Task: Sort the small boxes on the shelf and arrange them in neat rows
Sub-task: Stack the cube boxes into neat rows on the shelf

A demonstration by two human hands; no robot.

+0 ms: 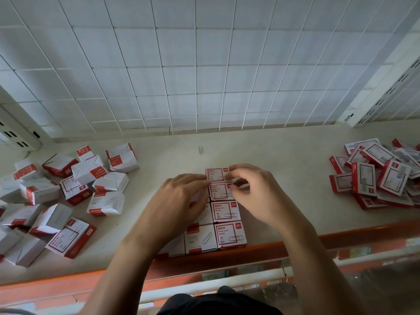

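Small red-and-white paper-clip boxes stand in neat rows [227, 212] at the middle of the shelf, running from the front edge backward. My right hand [252, 192] has curled fingers touching the farthest box [216, 174] and the one just in front of it. My left hand [181, 198] lies flat with straight fingers over the left column, fingertips against the left side of those same boxes. A loose heap of boxes [68, 189] lies on the left. On the right lies another heap, of flatter boxes [375, 176].
The beige shelf [284, 155] has an orange front lip [227, 255] and a white wire grid back [204, 76]. One stray paper clip [200, 150] lies behind the rows. Slotted uprights stand at both back corners.
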